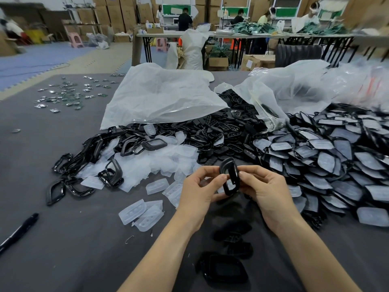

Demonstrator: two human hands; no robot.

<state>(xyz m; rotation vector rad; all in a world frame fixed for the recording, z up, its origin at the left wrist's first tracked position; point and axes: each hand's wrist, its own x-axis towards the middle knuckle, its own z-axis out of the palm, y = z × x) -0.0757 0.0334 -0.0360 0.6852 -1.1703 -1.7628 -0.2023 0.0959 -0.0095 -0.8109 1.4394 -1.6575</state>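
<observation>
A black plastic frame (229, 178) stands on edge above the grey table (73, 239), held between both hands. My left hand (200, 188) pinches its left side with thumb and fingertips. My right hand (263, 186) grips its right side with curled fingers. A translucent insert seems to sit inside the frame, partly hidden by my fingers. Loose black frames (88, 163) lie in a heap at left, clear rubbery pads (147, 213) are scattered in the middle, and assembled black pieces (328, 161) are piled at right.
Two large plastic bags (164, 95) lie behind the heaps. A black marker (19, 231) lies near the left front edge. Small green circuit boards (67, 95) are scattered at the far left. Several dark parts (225, 268) lie below my wrists. Other people work at tables behind.
</observation>
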